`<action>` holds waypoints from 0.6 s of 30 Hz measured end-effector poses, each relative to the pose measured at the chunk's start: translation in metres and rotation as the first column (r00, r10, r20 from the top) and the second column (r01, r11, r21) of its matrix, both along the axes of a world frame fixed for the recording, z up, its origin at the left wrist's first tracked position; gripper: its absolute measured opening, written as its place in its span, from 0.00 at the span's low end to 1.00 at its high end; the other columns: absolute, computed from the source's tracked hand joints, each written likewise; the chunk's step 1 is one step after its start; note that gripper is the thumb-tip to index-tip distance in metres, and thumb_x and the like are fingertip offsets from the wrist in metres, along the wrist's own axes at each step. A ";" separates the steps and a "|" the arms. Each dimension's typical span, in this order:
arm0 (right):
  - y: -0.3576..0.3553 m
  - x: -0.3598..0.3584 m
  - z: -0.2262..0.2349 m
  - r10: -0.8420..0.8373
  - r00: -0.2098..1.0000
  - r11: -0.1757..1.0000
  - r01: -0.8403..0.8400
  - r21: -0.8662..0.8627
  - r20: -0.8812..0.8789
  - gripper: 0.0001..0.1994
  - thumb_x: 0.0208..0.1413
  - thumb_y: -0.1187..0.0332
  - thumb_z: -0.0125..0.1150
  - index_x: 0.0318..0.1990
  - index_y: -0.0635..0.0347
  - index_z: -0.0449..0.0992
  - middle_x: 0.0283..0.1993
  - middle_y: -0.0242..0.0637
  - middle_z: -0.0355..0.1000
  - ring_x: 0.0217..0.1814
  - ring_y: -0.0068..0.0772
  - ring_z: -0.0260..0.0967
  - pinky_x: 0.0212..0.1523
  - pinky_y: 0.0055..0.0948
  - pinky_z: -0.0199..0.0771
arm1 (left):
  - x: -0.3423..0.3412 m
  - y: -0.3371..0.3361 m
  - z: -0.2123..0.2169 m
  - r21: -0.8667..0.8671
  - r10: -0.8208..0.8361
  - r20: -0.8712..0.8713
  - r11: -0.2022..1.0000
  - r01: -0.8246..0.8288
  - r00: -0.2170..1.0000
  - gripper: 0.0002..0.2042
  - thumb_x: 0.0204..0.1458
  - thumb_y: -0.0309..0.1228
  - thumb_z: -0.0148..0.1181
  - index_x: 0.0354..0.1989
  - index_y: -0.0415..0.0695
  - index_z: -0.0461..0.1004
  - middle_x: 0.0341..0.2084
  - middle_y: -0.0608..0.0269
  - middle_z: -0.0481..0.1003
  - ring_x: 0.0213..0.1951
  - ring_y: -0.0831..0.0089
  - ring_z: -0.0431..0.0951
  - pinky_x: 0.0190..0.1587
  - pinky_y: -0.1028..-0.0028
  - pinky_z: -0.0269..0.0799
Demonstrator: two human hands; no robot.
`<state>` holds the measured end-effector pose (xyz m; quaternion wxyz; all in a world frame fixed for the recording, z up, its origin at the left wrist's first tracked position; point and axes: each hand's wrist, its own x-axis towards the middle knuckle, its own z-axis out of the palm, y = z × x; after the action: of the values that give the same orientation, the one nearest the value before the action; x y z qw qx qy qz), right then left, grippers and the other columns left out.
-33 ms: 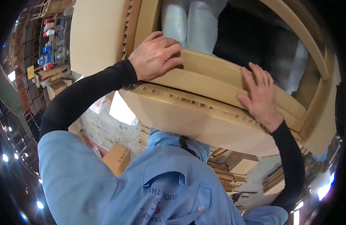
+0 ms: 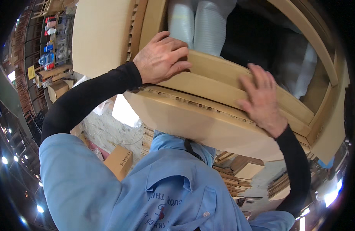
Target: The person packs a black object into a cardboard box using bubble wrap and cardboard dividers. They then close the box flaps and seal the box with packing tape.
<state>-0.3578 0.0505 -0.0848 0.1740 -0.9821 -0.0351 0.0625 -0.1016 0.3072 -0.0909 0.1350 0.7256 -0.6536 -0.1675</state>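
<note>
A large brown cardboard box (image 2: 208,123) stands open in front of me, its flaps folded outward. Along its near inner side runs a folded cardboard strip (image 2: 220,73). My left hand (image 2: 161,58) is at the near left corner, fingers bent over this strip; the fingertips are partly hidden. Farther right, my right hand (image 2: 262,98) rests on the same strip with its fingers spread, slightly blurred. Inside the box are pale ribbed foam-like wrapped pieces (image 2: 210,29) beside a dark surface (image 2: 248,40). Another whitish wrapped piece (image 2: 304,69) lies at the right.
A side flap (image 2: 98,38) sticks out at the left. Below, a small closed carton (image 2: 119,161) sits on the floor, with stacked flat cardboard (image 2: 233,181) to its right. Shelving with bottles (image 2: 46,58) and other goods stands at the far left.
My right hand has shifted slightly left along the cardboard strip. My left hand has barely moved, a touch to the right.
</note>
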 end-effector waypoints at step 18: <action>0.099 0.127 -0.016 0.019 0.959 1.000 -0.013 -0.026 0.282 0.33 0.60 0.45 0.60 0.67 0.55 0.68 0.71 0.51 0.59 0.76 0.54 0.52 0.72 0.68 0.45 | 0.065 0.000 0.031 -0.555 0.381 0.135 0.794 -0.248 0.915 0.08 0.58 0.28 0.63 0.38 0.37 0.72 0.58 0.56 0.75 0.58 0.50 0.72 0.62 0.58 0.64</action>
<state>-0.2311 0.1492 -0.1011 0.1549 -0.9827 -0.0667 -0.0761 -0.0363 0.3069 -0.0594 0.2746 0.7743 -0.5546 0.1320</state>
